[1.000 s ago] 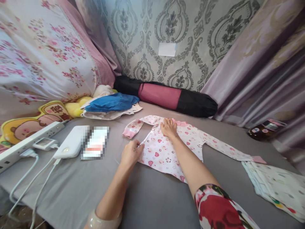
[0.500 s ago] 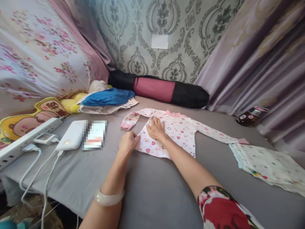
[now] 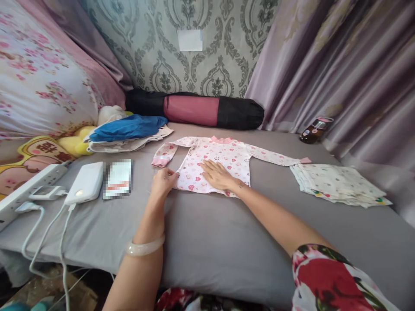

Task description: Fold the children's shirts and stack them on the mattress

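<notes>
A small white long-sleeved shirt with pink hearts, pink collar and pink cuffs lies spread on the grey sheet. Its left sleeve is bent down; the right one stretches out sideways. My left hand is closed on the shirt's lower left side edge, thumb against the fingers. Flat on the front of the shirt, toward its lower middle, rests my right hand with fingers stretched out. Part of the print and hem is hidden under that hand and wrist.
Folded pale clothes lie right, near a dark bottle. A black and pink rolled bag sits along the wall. Left are a blue garment on a pile, a power strip, a white power bank with cables, and a blurred phone-like object.
My right hand has slid down the shirt from near its left shoulder to the lower middle. My left hand stays at the side edge. The camera view has shifted.
</notes>
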Motion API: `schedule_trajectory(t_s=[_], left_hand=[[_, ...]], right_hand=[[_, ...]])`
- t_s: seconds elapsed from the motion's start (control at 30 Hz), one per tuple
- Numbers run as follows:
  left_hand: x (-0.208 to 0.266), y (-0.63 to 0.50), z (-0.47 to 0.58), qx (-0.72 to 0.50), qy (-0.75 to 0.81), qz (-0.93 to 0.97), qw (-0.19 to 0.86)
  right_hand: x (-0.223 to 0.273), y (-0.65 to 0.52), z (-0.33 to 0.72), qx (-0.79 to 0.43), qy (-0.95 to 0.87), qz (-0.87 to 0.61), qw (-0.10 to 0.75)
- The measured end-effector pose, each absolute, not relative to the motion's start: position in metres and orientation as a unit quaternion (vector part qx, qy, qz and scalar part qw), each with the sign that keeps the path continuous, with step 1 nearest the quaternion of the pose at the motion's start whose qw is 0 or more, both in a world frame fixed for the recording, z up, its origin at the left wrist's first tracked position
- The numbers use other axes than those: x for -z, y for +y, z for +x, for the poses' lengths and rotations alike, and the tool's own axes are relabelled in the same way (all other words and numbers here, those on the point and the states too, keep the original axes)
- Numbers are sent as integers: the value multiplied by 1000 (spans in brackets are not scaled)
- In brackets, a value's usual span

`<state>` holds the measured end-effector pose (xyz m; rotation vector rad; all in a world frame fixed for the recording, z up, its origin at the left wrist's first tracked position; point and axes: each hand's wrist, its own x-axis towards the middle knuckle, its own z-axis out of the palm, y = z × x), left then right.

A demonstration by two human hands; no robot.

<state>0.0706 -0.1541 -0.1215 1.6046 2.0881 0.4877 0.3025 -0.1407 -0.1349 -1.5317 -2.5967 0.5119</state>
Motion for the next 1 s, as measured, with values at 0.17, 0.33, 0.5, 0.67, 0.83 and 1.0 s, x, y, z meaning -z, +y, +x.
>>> schedule_trajectory(t_s=[0.17, 0.33, 0.5, 0.67, 0.83, 1.0], left_hand=[[122, -154, 70, -175, 757, 592, 213], [124, -153, 67, -172, 759, 594, 204], [124, -152, 64, -162, 764, 591, 202], [119, -156, 64, -199, 739, 581, 278], [116, -160, 65, -264, 705, 529, 391], [116, -159, 64, -313, 685, 498, 429]], right_hand=[[141, -168, 364, -113, -833, -540, 44], [144, -204, 408, -90, -825, -554, 69], [139, -245, 428, -98, -814, -557, 132], [133, -268, 436, -90, -826, -522, 194], [132, -270, 435, -6, -873, -464, 152], [124, -264, 433, 47, -877, -472, 80]])
